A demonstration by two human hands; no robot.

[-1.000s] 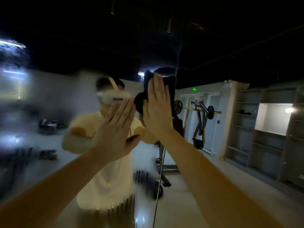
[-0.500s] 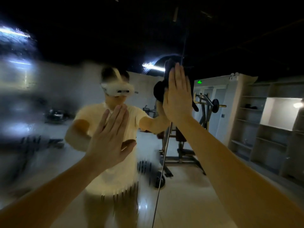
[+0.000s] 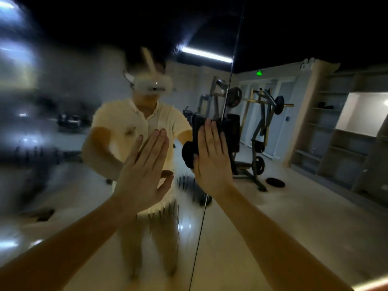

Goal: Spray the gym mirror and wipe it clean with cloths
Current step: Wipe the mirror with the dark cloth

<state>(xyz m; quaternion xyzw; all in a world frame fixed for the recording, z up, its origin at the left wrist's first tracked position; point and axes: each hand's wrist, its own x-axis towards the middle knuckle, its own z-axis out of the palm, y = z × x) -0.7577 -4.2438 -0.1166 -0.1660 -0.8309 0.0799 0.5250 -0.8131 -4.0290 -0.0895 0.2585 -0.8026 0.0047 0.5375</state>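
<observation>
Right hand point(image 3: 212, 158) is spread flat, fingers straight, palm pressing a bunched black fabric cloth point(image 3: 189, 152) onto the big wall-mounted gym mirror point(image 3: 63, 185), right on the thin vertical seam point(image 3: 227, 91) between two panes. Left hand point(image 3: 144, 171) is just left of the seam, equally flat and open. I see no cloth under it, and I cannot tell whether it touches the glass.

The risks: nothing grips that cloth, so a lighter push could let it slide out and drop. A bare palm on wet glass would leave prints. The cloth's edge might snag on the seam.

The surface: left of the seam the glass is hazy and wet, with thin drip streaks point(image 3: 163, 211) running down. Right of it, the reflection is crisp: a black-and-yellow plate-loaded weight machine point(image 3: 262, 127), grey open shelving point(image 3: 336, 133) and a green exit sign point(image 3: 259, 73). A white ceiling light strip point(image 3: 205, 53) reflects just left of the seam, in a dim room with a pale floor.
</observation>
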